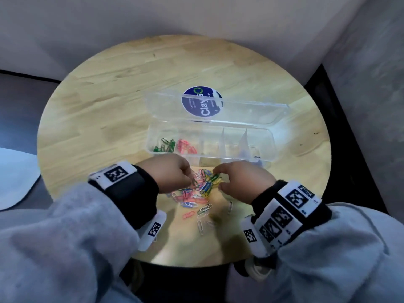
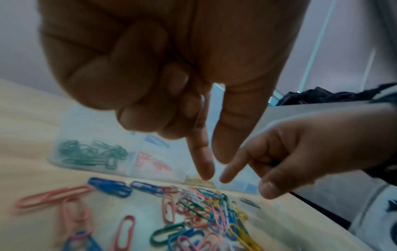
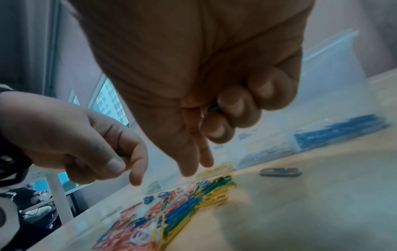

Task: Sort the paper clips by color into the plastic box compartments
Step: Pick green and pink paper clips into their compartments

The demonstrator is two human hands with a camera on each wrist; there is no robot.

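A mixed pile of coloured paper clips (image 1: 201, 186) lies on the round wooden table (image 1: 109, 106), just in front of the clear plastic box (image 1: 271, 136). Green clips (image 1: 164, 145) fill its leftmost compartment and pink ones (image 1: 185, 146) the one beside it. Blue clips (image 3: 339, 134) show in a compartment further right. My left hand (image 1: 188, 180) hovers over the pile's left side, index finger and thumb pointing down, a green clip (image 3: 119, 152) tucked in its curled fingers. My right hand (image 3: 197, 168) hovers over the pile's right side and grips green clips (image 3: 212, 107) in its curled fingers.
The box lid (image 1: 251, 110) stands open behind the compartments, with a round blue sticker (image 1: 201, 103) on it. A dark grey clip (image 3: 279, 172) lies alone on the table right of the pile. Loose white and pink clips (image 1: 203, 212) trail toward the table's near edge.
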